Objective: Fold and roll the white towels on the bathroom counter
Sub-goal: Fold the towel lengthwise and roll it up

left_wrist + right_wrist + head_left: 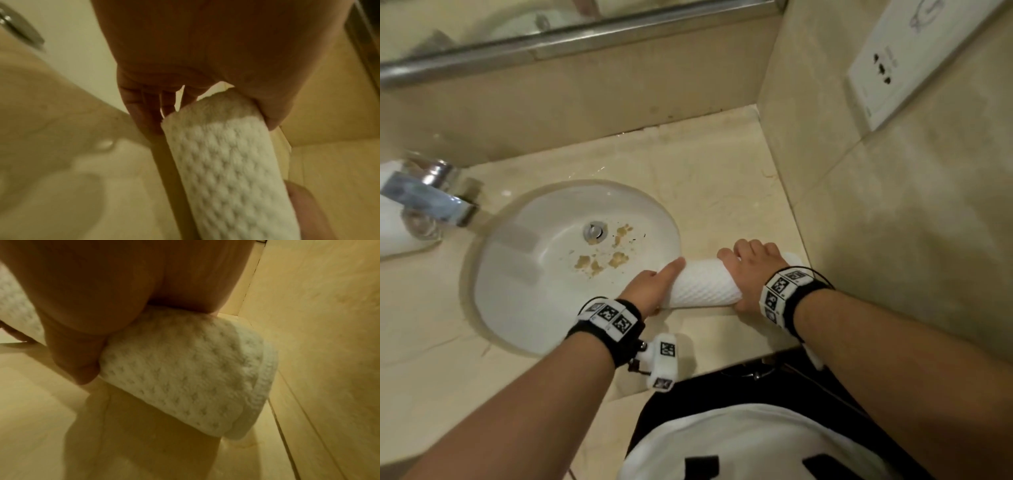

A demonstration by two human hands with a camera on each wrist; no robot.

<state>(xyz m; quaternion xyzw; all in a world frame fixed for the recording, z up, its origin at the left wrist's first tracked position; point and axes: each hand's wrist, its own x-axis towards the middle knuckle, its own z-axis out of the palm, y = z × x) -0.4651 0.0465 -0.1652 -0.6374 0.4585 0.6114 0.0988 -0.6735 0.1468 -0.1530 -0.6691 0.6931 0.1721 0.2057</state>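
A white waffle-textured towel (705, 286) lies rolled into a cylinder on the beige counter (722, 178), between the sink and the right wall. My left hand (650, 286) holds its left end, fingers (141, 113) stretched along the far side and the thumb on the near side. My right hand (753, 267) grips the right part, fingers curled over the top, thumb low in front. The left wrist view looks along the roll (230, 170). In the right wrist view the roll's right end (185, 369) sticks out past my palm, near the wall.
A white sink (517, 274) with brown debris (585, 262) near its drain lies left of the roll. A chrome faucet (431, 192) stands at the far left. The tiled wall (893, 222) with a socket plate (914, 58) bounds the right side. The counter's front edge runs just below my wrists.
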